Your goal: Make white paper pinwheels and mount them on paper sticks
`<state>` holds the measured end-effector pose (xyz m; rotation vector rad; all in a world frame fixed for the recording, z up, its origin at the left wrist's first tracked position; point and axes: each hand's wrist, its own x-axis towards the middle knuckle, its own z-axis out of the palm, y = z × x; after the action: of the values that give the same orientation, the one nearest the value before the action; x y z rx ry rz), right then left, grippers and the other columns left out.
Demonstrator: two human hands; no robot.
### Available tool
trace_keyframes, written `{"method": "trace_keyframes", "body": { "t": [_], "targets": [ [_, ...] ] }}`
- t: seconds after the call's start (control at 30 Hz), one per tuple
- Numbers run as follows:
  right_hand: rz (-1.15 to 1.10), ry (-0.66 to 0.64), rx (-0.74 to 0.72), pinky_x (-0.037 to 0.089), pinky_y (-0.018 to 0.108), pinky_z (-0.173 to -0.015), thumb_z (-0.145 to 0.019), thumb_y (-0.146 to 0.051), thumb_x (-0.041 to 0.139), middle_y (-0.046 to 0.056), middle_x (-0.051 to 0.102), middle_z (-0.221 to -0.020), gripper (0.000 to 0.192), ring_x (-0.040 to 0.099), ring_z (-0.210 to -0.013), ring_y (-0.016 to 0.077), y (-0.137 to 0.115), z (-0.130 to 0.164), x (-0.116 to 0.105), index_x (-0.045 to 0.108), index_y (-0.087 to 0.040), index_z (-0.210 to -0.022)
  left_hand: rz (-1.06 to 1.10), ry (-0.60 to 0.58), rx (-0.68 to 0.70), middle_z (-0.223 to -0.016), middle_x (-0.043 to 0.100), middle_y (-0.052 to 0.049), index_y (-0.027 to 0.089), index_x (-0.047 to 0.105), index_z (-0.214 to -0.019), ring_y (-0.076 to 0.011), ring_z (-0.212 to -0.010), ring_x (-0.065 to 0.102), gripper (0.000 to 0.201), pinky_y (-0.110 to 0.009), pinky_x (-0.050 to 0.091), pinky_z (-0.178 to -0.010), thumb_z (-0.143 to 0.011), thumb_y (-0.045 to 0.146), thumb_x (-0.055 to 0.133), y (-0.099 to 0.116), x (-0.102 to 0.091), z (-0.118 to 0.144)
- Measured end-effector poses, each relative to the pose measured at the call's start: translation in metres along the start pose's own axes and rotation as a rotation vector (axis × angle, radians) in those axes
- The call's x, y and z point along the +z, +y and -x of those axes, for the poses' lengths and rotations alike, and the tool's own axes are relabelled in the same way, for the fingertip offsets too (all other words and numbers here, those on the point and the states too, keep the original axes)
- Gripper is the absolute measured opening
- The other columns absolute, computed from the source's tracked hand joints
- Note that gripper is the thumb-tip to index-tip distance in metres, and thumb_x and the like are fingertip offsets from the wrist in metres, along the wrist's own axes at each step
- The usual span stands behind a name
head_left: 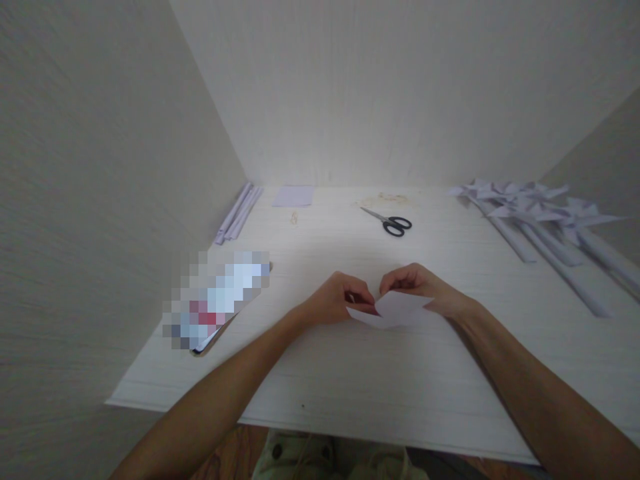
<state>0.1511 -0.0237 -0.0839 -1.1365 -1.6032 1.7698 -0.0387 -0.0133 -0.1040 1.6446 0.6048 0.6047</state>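
A small piece of pale paper (405, 308), partly folded or bent, is held between both hands above the front middle of the white table. My left hand (343, 298) pinches its left part, thumb and fingers closed on it. On the other side, my right hand (417, 287) is closed on the sheet's right part, its fingertips partly behind the paper. Black-handled scissors (393, 223) lie beyond the hands, blades pointing to the left.
Several paper pinwheels (530, 207) on rolled paper sticks lie at the right. Paper rolls (239, 213), a lilac paper square (294, 196) and small tan bands (294, 218) are at back left. A phone (225, 300) with a blurred screen rests at left. Walls (350, 93) enclose the table.
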Motion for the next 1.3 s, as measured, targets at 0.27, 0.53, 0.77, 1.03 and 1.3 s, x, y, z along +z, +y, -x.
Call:
{"method": "trace_keyframes", "body": {
  "t": [0.27, 0.53, 0.77, 1.03, 1.3],
  "targets": [
    [-0.012, 0.031, 0.027, 0.031, 0.018, -0.04, -0.062, -0.032, 0.064, -0.003, 0.053, -0.051, 0.02, 0.045, -0.043, 0.0061, 0.003, -0.003, -0.003, 0.058, -0.013, -0.06, -0.001, 0.026, -0.031, -0.056, 0.055, -0.001, 0.009, 0.062, -0.06, -0.0074, -0.051, 0.047, 0.017, -0.019, 0.036, -0.047, -0.059, 0.025, 0.066, -0.001, 0.001, -0.002],
    [-0.015, 0.059, 0.006, 0.034, 0.019, -0.043, -0.06, -0.027, 0.066, 0.0, 0.059, -0.056, 0.015, 0.05, -0.048, 0.0078, 0.007, -0.004, -0.005, 0.061, -0.013, -0.063, -0.009, 0.079, -0.01, -0.057, 0.054, -0.001, 0.009, 0.062, -0.062, -0.0072, -0.05, 0.046, 0.016, -0.019, 0.034, -0.046, -0.06, 0.025, 0.065, -0.001, 0.002, -0.001],
    [-0.027, 0.093, 0.004, 0.031, 0.018, -0.04, -0.06, -0.027, 0.065, -0.003, 0.054, -0.049, 0.015, 0.046, -0.042, 0.0055, 0.008, -0.005, -0.004, 0.06, -0.013, -0.057, -0.022, 0.082, -0.002, -0.057, 0.055, -0.002, 0.009, 0.062, -0.062, -0.0079, -0.05, 0.047, 0.018, -0.02, 0.035, -0.046, -0.061, 0.027, 0.064, 0.0, 0.001, -0.001],
    [0.006, 0.063, -0.011, 0.032, 0.017, -0.04, -0.062, -0.022, 0.064, -0.003, 0.056, -0.05, 0.01, 0.047, -0.044, 0.0054, 0.01, -0.005, -0.006, 0.06, -0.014, -0.058, -0.111, 0.08, 0.021, -0.057, 0.056, -0.002, 0.009, 0.062, -0.062, -0.0077, -0.051, 0.048, 0.015, -0.019, 0.035, -0.047, -0.062, 0.024, 0.063, 0.002, 0.0, -0.001],
    [-0.031, 0.119, -0.067, 0.037, 0.019, -0.047, -0.055, -0.018, 0.07, -0.003, 0.059, -0.053, 0.011, 0.052, -0.048, 0.0067, 0.008, -0.007, -0.003, 0.06, -0.015, -0.06, -0.368, 0.077, 0.138, -0.062, 0.057, -0.002, 0.012, 0.063, -0.067, -0.0056, -0.051, 0.047, 0.009, -0.016, 0.038, -0.048, -0.067, 0.018, 0.057, 0.002, 0.002, -0.001]
  ]
}}
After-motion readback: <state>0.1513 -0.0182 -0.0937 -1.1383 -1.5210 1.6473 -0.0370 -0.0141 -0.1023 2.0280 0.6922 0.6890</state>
